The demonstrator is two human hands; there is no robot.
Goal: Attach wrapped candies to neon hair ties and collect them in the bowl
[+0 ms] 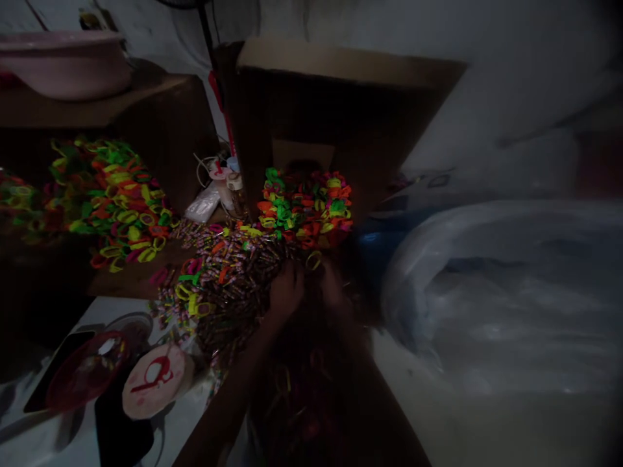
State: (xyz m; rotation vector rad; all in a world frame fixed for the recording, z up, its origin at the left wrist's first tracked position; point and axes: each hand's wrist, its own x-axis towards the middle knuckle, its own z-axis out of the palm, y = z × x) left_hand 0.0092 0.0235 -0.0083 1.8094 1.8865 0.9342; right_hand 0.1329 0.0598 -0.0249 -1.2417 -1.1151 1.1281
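My left hand (287, 288) is at the edge of a heap of small striped rolls (238, 266), which look like wrapped candies. Its fingers are bent downward, and what they hold is too dark to make out. Close by on the right, my right hand (333, 283) is blurred, with a yellow ring-shaped band (314, 261) at its fingertips. Just beyond both hands lies a pile of neon bands (306, 211) in green, orange, yellow and pink, shaped like toy watches. A few such bands are scattered over the rolls.
Another large pile of neon bands (117, 201) lies at left, below a pink basin (73, 65). An open cardboard box (350, 65) stands behind. A big clear plastic bag (506, 298) fills the right. Lower left are a red bowl (87, 373) and a round pink container (158, 383).
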